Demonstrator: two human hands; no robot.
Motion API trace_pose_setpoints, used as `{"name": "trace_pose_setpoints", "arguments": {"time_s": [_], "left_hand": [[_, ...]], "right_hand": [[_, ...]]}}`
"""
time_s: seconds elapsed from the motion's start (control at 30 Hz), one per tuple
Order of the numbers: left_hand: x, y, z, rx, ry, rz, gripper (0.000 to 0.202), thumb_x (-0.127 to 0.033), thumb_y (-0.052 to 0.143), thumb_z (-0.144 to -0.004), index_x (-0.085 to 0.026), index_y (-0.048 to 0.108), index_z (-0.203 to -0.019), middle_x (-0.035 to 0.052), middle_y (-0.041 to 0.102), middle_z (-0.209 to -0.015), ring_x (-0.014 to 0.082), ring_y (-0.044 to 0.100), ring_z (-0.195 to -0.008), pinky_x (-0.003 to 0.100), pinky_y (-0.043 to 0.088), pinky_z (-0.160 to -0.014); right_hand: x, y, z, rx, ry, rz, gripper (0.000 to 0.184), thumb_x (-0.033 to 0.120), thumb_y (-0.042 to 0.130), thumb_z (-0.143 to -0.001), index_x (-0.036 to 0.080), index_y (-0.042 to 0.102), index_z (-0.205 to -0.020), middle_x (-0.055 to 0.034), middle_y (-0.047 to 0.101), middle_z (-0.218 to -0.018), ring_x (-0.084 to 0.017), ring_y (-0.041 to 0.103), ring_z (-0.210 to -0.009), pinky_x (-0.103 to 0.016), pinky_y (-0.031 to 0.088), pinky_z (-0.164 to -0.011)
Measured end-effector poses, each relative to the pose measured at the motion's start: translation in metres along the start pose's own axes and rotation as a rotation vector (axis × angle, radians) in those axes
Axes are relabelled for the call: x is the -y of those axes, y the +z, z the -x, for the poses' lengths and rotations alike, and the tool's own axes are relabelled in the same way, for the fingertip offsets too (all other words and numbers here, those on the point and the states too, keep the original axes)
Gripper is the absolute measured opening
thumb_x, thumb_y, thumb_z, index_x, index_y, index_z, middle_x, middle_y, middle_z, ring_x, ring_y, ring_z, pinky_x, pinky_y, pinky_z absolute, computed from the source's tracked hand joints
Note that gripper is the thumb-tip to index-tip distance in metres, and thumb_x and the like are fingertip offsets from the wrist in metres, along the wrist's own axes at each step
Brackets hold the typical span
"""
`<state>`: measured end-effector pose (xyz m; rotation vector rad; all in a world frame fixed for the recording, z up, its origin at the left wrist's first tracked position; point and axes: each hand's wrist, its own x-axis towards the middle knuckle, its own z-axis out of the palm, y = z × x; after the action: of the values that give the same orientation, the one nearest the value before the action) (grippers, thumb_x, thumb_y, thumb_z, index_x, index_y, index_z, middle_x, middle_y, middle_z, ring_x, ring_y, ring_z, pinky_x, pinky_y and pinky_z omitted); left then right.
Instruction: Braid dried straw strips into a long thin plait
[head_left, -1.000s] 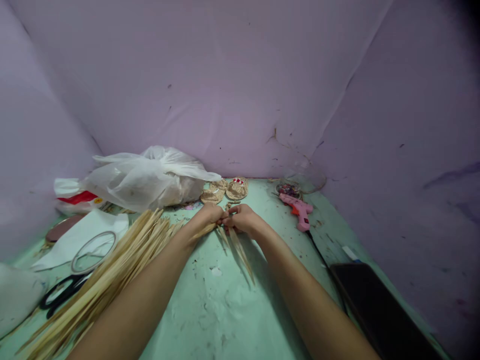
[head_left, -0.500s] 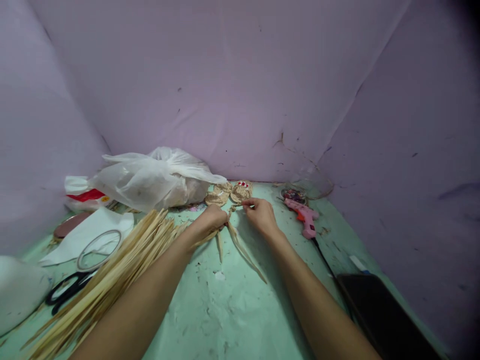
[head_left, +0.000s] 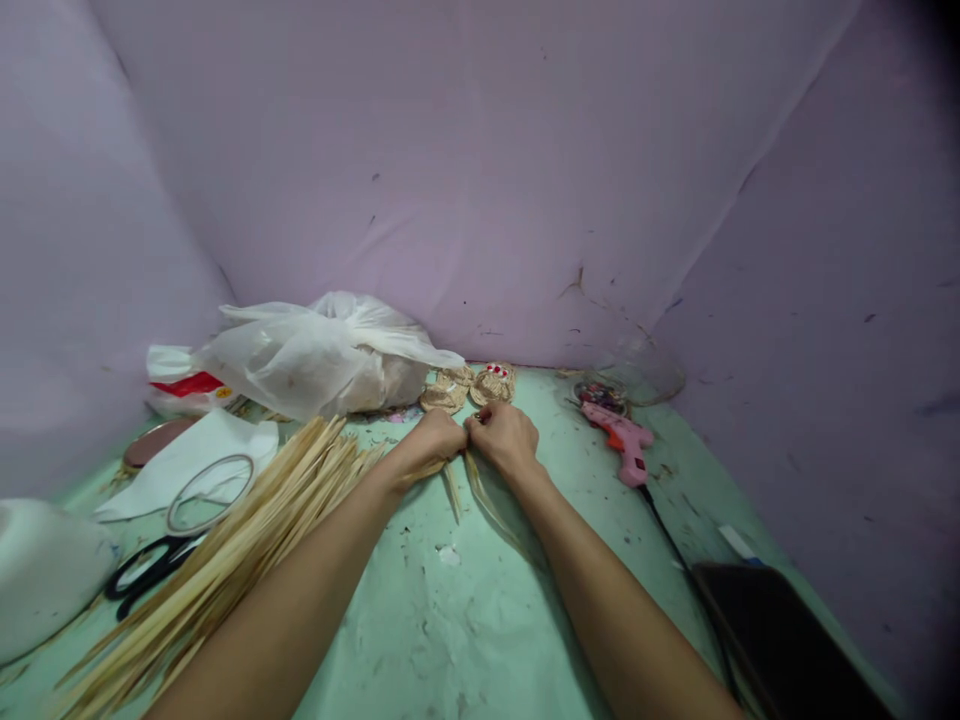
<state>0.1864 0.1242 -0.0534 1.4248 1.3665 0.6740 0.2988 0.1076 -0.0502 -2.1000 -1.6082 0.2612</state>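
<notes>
My left hand [head_left: 441,440] is closed on pale, dried-leaf strips [head_left: 453,492], whose loose ends hang out below its fingers. Right beside it, my right hand [head_left: 505,438] pinches the same braided strand, fingers almost touching the left. A long strip [head_left: 487,505] trails from between the hands toward my right forearm. The braided part itself is mostly hidden by the fingers. Just beyond the hands lie woven straw pieces: one on the left [head_left: 444,393] and one with red dots [head_left: 493,384] on the right.
At left a bundle of dried strips [head_left: 247,550] lies near black scissors [head_left: 150,570], a wire-like ring [head_left: 174,510] and a white container [head_left: 45,575]. A plastic bag [head_left: 322,355] sits behind. On the right are a pink glue gun [head_left: 624,440] with a cord and a dark flat object [head_left: 780,640].
My right hand has come down and left, closing against my left hand over the braided strand. The whole view has shifted slightly, so things sit further right.
</notes>
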Motion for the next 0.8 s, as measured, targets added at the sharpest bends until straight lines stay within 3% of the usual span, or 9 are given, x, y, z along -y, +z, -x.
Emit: {"name": "trace_pose_setpoints", "arguments": {"time_s": [0.2, 0.43, 0.53, 0.7, 0.8], "left_hand": [[-0.001, -0.001, -0.001, -0.001, -0.058, -0.137, 0.018, -0.005, 0.049, -0.049, -0.016, 0.037, -0.042, -0.006, 0.03, -0.038, 0.0053, 0.026, -0.038, 0.021, 0.015, -0.039], [0.014, -0.009, -0.014, 0.017, 0.033, -0.104, 0.011, -0.01, 0.05, -0.051, -0.015, 0.042, -0.046, -0.0049, 0.035, -0.041, 0.0061, 0.028, -0.04, 0.021, 0.016, -0.038], [0.011, -0.008, -0.011, -0.001, 0.06, -0.109, 0.015, -0.01, 0.049, -0.052, -0.016, 0.038, -0.043, -0.0055, 0.031, -0.04, 0.0056, 0.025, -0.042, 0.022, 0.015, -0.039], [0.004, -0.004, -0.002, 0.012, 0.13, -0.069, 0.016, -0.009, 0.048, -0.052, -0.016, 0.037, -0.041, -0.0062, 0.027, -0.04, 0.0051, 0.022, -0.043, 0.022, 0.014, -0.04], [0.002, -0.002, 0.0, -0.03, 0.098, -0.072, 0.017, -0.008, 0.049, -0.051, -0.016, 0.037, -0.041, -0.0058, 0.029, -0.04, 0.0056, 0.024, -0.043, 0.022, 0.015, -0.04]], "right_hand": [[-0.011, 0.009, -0.001, -0.052, -0.045, -0.218, 0.02, 0.032, 0.049, -0.068, 0.024, 0.065, -0.076, -0.001, 0.063, -0.077, -0.016, 0.055, -0.069, -0.024, 0.037, -0.058], [-0.029, 0.007, -0.003, 0.024, -0.455, -0.41, 0.015, 0.027, 0.051, -0.07, 0.017, 0.062, -0.072, -0.0036, 0.053, -0.083, -0.011, 0.048, -0.064, -0.022, 0.038, -0.059], [-0.028, 0.003, 0.002, 0.037, -0.532, -0.365, 0.013, 0.024, 0.051, -0.072, 0.017, 0.062, -0.072, -0.0035, 0.054, -0.08, -0.012, 0.049, -0.066, -0.022, 0.038, -0.06], [-0.021, 0.006, 0.006, -0.022, -0.444, -0.282, 0.015, 0.026, 0.05, -0.074, 0.02, 0.063, -0.08, -0.003, 0.062, -0.079, -0.014, 0.054, -0.07, -0.024, 0.039, -0.064], [-0.019, 0.009, 0.006, -0.01, -0.347, -0.289, 0.019, 0.026, 0.053, -0.072, 0.023, 0.064, -0.087, -0.0015, 0.066, -0.08, -0.015, 0.058, -0.072, -0.024, 0.04, -0.067]]}}
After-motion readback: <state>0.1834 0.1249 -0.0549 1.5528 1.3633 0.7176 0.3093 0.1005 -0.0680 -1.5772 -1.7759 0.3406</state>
